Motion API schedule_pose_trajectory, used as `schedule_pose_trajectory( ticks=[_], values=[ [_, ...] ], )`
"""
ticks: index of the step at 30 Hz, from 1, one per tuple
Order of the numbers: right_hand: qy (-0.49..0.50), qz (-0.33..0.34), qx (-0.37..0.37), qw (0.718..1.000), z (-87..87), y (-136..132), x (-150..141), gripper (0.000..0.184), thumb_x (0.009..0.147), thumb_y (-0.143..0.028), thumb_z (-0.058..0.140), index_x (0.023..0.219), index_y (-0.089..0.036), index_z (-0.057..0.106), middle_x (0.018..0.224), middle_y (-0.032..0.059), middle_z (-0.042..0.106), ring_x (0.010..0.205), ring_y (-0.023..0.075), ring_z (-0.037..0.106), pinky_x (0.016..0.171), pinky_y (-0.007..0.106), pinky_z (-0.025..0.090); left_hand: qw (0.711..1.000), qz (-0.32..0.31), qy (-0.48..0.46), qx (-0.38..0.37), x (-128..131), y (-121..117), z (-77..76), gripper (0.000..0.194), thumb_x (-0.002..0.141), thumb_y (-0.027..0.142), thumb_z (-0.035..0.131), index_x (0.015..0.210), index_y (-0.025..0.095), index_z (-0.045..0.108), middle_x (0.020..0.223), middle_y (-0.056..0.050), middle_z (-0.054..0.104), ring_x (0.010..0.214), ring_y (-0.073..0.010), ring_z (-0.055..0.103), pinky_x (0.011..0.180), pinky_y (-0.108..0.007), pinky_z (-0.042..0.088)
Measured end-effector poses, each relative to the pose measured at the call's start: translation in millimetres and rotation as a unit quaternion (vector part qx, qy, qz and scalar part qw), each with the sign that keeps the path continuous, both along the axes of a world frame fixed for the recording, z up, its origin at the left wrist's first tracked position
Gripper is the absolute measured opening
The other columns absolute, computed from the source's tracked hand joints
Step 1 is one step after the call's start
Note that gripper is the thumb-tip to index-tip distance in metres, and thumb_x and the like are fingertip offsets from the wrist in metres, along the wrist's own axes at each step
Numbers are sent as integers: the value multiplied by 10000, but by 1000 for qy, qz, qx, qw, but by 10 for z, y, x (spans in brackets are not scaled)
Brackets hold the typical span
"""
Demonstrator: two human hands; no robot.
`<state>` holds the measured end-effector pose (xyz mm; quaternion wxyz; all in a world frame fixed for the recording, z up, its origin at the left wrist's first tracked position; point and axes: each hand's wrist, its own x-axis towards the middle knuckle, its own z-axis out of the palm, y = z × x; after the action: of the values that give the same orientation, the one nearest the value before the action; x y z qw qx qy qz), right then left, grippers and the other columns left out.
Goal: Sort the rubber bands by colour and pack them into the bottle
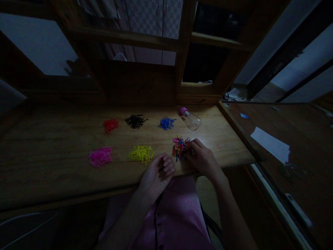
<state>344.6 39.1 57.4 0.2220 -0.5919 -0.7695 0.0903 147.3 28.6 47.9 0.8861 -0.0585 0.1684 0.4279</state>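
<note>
Multicolour thin, rubbery-looking bands in a tangled mixed pile [178, 149] lie on a pale wooden desk [65, 146], btwn the two bare hands, just beyond the L hand's fingertips. R hand [204, 158] is at the pile's near-right edge, fingertips drawn together; can't tell if a band is pinched, as the knuckles hide it. L hand [158, 170] rests at the desk's front edge, palm partly up, fingers loosely curled; can't tell if anything's inside.

Beyond L hand and to its left: a bright yellow band pile [141, 153], close by; farther left, a hot-pink band pile [101, 156]. Farther out from L hand, left to right: red [110, 125], black [135, 121] and blue [166, 123] band piles. Beyond R hand, a clear bulb-shaped bottle w/ pink cap [192, 121] lies on its side.

Step in hand seems to be picking at the mixed pile; the next move prob. calls for a light fingertip pinch, freeing one band w/o dragging its neighbours.
</note>
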Motion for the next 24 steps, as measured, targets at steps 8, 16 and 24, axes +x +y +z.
schedule_pose_trajectory(
  ticks=[8,16,24],
  values=[
    [124,-20,-14,992,52,-12,122,120,818,-173,585,929,-214,599,847,3,647,729,153,597,638,247,428,1000,5,6,7,1,3,0,287,952,120,369,675,149,437,612,25,393,494,-64,392,465,-192,363],
    [170,-33,-15,985,44,28,135,214,783,-164,595,988,-215,628,864,-7,677,641,123,554,589,230,421,1000,6,-6,4,-17,-11,12,270,944,119,383,680,151,432,623,26,381,510,-66,398,480,-190,371],
    [169,-32,22,985,164,-12,102,391,805,-143,521,1166,-226,646,895,22,675,667,139,565,636,263,449,1000,5,-8,-4,-16,-9,21,260,936,108,386,685,160,429,616,27,384,493,-68,396,471,-193,374]
  ],
)
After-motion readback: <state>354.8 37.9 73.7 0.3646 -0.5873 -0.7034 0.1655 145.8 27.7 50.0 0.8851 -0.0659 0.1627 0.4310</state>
